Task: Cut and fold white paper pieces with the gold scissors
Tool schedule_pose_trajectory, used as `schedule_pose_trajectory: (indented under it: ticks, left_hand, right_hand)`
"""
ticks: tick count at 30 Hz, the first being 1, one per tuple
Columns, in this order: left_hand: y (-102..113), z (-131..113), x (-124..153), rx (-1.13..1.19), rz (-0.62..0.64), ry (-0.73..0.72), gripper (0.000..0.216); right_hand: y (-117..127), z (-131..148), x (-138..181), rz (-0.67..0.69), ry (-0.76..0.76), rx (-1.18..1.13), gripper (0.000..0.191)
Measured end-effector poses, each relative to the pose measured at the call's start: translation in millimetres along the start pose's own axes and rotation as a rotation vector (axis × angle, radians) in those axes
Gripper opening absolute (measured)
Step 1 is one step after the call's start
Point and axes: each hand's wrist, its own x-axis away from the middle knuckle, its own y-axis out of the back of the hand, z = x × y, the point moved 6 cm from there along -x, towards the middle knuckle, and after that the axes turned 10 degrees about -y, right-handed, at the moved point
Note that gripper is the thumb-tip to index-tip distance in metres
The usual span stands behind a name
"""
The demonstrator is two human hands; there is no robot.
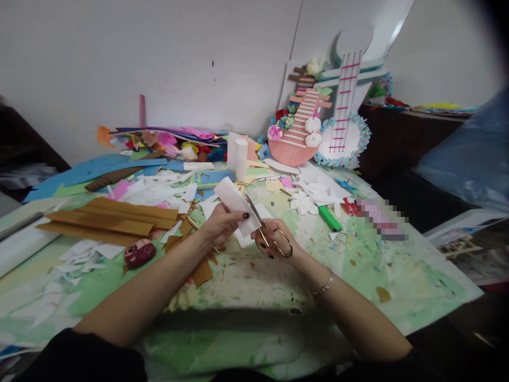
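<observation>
At the table's (306,281) centre we list: white paper piece (230,195), pinched between our left hand's (221,224) thumb and fingers; gold-handled scissors (255,207), our right hand (280,229) curled round the handles, blades at the paper's right edge. Far left: dark shelf (24,127), blurred pale sheets (26,176) inside.

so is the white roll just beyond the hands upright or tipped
Upright: the roll stands on end, long sides near vertical, rounded top uppermost.
</observation>
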Motion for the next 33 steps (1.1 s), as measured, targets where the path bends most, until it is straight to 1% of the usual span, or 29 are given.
schedule_pose_trajectory:
  ticks: [9, 14, 18, 22, 29, 33]
  left_hand:
    - [2.4, -3.3, -1.0, -0.048, 0.021, -0.016, 0.026]
    - [-1.7, -2.3, 1.3, -0.053, 0.014, 0.004, 0.034]
    - [-3.3, 1.4, 2.8, -0.077, 0.009, 0.015, 0.039]
    - [0.1, 3.8, 1.8, -0.113, 0.009, -0.006, 0.039]
    - [-0.5, 6.1, 1.9, -0.159, 0.046, 0.007, 0.035]
    - [-2.3, 5.9, 2.4, -0.144, 0.042, 0.020, 0.036]
  right_hand:
    - [-4.7, 1.1, 1.8, -0.048, -0.024, -0.021, 0.061]
    - [-5.1, 0.2, 1.3, -0.062, -0.040, -0.004, 0.060]
    - [-6.7, -0.1, -0.1, -0.033, -0.045, -0.027, 0.062]
    - [-7.7, 1.5, -0.4, -0.028, -0.018, -0.056, 0.063]
    - [-9.8, 2.3, -1.5, 0.022, 0.047, -0.027, 0.062]
    - [-6.5, 1.1, -2.7, 0.008, 0.044, 0.005, 0.058]
